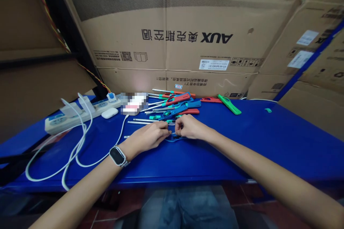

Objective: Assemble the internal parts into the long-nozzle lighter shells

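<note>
My left hand and my right hand meet at the middle of the blue table. Both are closed in a pinch on a small blue-handled tool lying on the table between them. What exactly the fingertips grip is too small to make out. A smartwatch sits on my left wrist. Just behind my hands lies a pile of long lighters with red, blue and teal handles and thin metal stems.
A green-handled lighter lies apart to the right of the pile. A white power strip with white cables and a white earbud case occupy the left. Large cardboard boxes wall the back.
</note>
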Demonstrator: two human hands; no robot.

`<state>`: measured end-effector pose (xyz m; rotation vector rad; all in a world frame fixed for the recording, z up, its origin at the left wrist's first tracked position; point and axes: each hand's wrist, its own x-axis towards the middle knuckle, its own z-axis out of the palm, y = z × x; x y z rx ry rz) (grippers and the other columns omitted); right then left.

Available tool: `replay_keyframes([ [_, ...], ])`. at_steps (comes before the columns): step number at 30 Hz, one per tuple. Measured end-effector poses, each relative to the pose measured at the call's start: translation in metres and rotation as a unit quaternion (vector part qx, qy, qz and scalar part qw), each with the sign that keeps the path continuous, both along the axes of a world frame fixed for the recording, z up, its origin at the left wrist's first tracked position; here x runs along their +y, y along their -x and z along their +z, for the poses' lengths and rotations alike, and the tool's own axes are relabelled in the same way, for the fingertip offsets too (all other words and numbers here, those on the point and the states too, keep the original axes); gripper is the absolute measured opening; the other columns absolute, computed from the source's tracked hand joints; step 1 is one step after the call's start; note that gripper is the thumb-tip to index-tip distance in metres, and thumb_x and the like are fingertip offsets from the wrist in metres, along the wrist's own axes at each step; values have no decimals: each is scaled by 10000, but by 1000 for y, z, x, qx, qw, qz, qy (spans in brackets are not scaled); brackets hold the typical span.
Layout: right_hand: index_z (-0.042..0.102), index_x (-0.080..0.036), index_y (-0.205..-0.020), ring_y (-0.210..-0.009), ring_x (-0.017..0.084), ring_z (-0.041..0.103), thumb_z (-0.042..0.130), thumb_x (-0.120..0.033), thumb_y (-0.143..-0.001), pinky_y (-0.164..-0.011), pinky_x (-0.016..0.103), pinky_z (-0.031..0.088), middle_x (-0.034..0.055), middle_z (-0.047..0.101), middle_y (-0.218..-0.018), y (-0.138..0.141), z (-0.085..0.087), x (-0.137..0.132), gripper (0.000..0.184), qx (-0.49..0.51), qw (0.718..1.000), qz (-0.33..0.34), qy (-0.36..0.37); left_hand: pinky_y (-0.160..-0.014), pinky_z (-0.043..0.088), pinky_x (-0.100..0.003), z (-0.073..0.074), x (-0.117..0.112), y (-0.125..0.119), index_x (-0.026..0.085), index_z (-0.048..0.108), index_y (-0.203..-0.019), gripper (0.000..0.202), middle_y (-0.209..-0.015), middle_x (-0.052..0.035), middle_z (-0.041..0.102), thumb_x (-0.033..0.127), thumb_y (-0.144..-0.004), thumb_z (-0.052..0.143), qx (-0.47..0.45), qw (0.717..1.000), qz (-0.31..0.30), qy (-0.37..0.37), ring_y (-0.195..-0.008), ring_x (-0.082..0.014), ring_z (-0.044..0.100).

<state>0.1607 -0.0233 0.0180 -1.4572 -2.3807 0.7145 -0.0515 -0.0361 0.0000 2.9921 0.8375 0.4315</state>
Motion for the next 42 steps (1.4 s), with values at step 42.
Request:
replay_keyframes([
  [42,670,-140,-793,-514,82,385,584,-237,-843,-535,214,288,-71,430,-539,-35,5,-5,138,136,987,-31,-82,-827,515,-342,29,13,12,179,714,-1007,269,-997,-74,710,165,-862,489,-101,989,85,63,-871,-211,665],
])
